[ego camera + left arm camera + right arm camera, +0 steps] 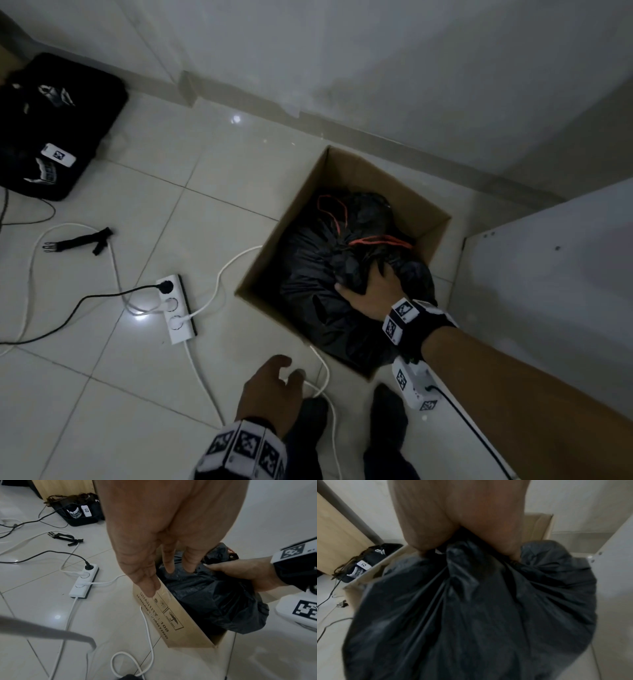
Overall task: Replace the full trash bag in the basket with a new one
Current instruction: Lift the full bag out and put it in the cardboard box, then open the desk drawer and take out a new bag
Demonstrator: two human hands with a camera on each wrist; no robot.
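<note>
A full black trash bag with red drawstrings fills an open cardboard box on the tiled floor. My right hand grips the gathered neck of the black trash bag, fingers curled into the plastic. In the left wrist view the black trash bag bulges over the near rim of the cardboard box, held by my right hand. My left hand hangs beside the box with loose fingers, holding nothing; the fingertips of my left hand hover near the box rim.
A white power strip with plugged cables lies left of the box, and white cords loop by my feet. A black case and a black strap lie farther left. A white cabinet stands right of the box, walls behind.
</note>
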